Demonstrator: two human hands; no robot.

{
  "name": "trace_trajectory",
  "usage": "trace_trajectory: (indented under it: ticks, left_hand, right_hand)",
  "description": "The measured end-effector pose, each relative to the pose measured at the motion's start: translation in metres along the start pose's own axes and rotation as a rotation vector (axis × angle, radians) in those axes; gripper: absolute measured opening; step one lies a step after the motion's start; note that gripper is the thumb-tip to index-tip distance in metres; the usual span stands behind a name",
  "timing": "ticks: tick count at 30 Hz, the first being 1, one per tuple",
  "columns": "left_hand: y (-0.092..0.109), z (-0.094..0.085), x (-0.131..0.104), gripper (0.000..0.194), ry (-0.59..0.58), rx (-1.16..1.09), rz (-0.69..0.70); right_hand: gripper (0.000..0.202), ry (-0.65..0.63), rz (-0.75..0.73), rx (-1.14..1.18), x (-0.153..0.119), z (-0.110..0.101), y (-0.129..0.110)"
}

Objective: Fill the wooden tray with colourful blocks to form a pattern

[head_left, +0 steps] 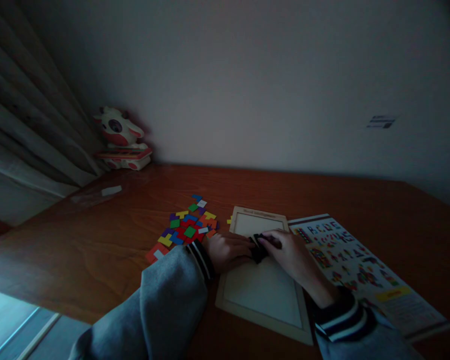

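A wooden puzzle board (pixel 262 287) with a pale inner panel and a raised frame lies on the table, tilted slightly in view. Black puzzle pieces (pixel 258 253) sit together near its upper middle; their separate outlines are hard to make out in the dim light. From the left, my left hand (pixel 228 251) reaches across the frame, its fingers and thumb closed at the edge of the black pieces. My right hand (pixel 287 250) pinches a small black piece between thumb and fingers at their upper right. The fingers hide part of the pieces.
Colourful flat puzzle pieces (pixel 189 231) lie heaped left of the board. A printed pattern sheet (pixel 363 270) lies to its right, partly under my right sleeve. A cow-shaped toy (pixel 123 140) stands at the table's back left, near a curtain (pixel 33 105). A wall closes off the back.
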State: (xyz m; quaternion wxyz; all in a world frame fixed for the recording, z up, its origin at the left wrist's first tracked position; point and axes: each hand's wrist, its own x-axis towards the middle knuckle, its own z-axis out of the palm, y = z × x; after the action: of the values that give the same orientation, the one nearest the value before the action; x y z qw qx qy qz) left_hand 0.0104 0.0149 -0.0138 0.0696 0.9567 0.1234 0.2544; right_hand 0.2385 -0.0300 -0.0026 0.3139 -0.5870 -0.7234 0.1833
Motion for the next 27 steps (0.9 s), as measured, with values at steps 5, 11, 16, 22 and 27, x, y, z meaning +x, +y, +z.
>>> trace_trajectory:
  ticks: [5,11,16,22,27]
  left_hand:
    - [0.001,-0.001,0.001,0.02,-0.022,-0.003,-0.022]
    - [0.002,-0.002,0.001,0.021,-0.007,-0.035,-0.015]
    - [0.001,-0.002,0.0,0.022,0.0,-0.074,-0.026]
    - [0.001,-0.002,-0.001,0.022,-0.002,-0.098,-0.062]
    - [0.001,-0.005,0.001,0.022,0.024,-0.005,-0.055]
  right_hand:
    - [0.02,-0.08,-0.079,0.004,0.001,-0.002,-0.007]
    - [0.02,-0.101,-0.102,0.052,0.001,-0.003,-0.01]
    - [0.021,-0.094,-0.137,0.035,0.001,-0.001,0.003]
    - [0.029,-0.062,-0.199,-0.09,-0.002,-0.004,-0.002]
    - [0.032,-0.118,-0.239,-0.167,-0.003,-0.006,-0.005]
